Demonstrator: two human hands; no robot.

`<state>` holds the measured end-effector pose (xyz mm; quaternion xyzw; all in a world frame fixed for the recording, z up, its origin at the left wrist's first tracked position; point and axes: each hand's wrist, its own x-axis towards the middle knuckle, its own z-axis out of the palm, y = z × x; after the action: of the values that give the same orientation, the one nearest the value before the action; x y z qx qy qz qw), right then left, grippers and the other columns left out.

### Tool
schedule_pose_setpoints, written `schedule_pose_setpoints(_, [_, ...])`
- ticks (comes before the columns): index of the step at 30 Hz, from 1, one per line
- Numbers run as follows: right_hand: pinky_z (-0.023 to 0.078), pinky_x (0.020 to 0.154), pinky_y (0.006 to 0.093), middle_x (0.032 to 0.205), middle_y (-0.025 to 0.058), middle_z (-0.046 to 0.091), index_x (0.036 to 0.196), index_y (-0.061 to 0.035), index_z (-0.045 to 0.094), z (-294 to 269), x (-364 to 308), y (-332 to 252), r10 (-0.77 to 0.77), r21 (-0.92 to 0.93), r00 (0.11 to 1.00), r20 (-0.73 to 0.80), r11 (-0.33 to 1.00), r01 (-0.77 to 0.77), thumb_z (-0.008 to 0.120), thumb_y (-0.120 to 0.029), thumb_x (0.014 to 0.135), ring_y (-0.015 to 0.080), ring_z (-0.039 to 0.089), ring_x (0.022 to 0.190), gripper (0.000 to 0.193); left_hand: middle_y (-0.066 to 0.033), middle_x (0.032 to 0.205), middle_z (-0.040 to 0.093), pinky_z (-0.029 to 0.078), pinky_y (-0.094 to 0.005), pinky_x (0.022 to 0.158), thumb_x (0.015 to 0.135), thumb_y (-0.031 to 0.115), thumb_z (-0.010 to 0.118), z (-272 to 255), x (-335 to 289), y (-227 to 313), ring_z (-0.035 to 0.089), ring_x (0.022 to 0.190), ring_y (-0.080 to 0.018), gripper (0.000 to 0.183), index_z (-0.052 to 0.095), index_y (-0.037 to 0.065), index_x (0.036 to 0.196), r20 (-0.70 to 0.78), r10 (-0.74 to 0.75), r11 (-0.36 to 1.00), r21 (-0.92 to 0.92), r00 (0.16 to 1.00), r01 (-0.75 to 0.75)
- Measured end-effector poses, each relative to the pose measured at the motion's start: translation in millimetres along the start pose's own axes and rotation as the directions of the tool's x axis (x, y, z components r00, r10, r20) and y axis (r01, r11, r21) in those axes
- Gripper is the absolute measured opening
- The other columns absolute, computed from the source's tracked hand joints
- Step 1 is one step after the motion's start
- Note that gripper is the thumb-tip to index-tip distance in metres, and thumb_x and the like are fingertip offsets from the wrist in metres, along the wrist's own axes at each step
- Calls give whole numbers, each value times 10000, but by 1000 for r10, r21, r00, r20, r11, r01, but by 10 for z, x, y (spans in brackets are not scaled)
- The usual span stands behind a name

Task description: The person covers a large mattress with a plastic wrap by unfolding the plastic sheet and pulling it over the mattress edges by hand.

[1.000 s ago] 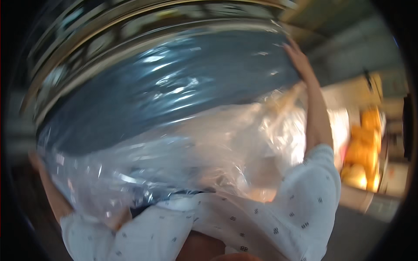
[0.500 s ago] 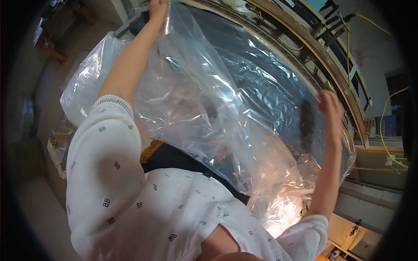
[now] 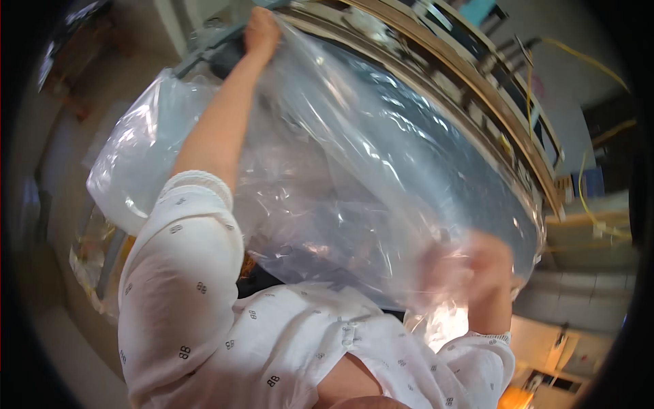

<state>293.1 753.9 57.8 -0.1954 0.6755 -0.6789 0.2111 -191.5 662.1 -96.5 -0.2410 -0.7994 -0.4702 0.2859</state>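
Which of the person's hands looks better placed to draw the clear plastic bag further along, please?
Probably the left hand: it grips the clear plastic bag at its far top edge, arm outstretched. The right hand is blurred behind the film.

Right hand lower now — behind plastic sheet (blurred)

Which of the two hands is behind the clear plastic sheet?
The right hand: it shows blurred through the clear plastic sheet, low. The left hand is bare, gripping the top edge.
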Motion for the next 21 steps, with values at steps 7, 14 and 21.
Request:
schedule_pose_setpoints(7, [407,835,315,1113,110,521,1170,29,454,958,-1734,-302,-278,-429,-486,-829,873,231,613,-423,785,200,514,939,615,-242,960,570,416,-440,829,823,194,413,367,306,-326,532,944,-371,310,602,-34,913,72,92,965,241,993,-107])
schedule_pose_setpoints(14, [457,769,332,1019,155,562,1179,-55,493,2011,-1297,866,-43,1,-21,-999,437,-900,576,55,650,312,560,901,546,-233,1026,580,437,-451,806,851,233,428,177,551,-915,567,914,-402,342,575,-29,1015,122,47,919,383,991,-91])
schedule_pose_setpoints(21, [451,764,335,953,78,601,1001,-94,594,2681,-3942,-365,-594,524,-374,-712,-95,-846,503,-145,858,269,583,876,177,-206,990,565,407,-413,807,915,220,397,156,-54,422,533,961,-364,275,525,-6,1007,273,410,901,26,870,-433])
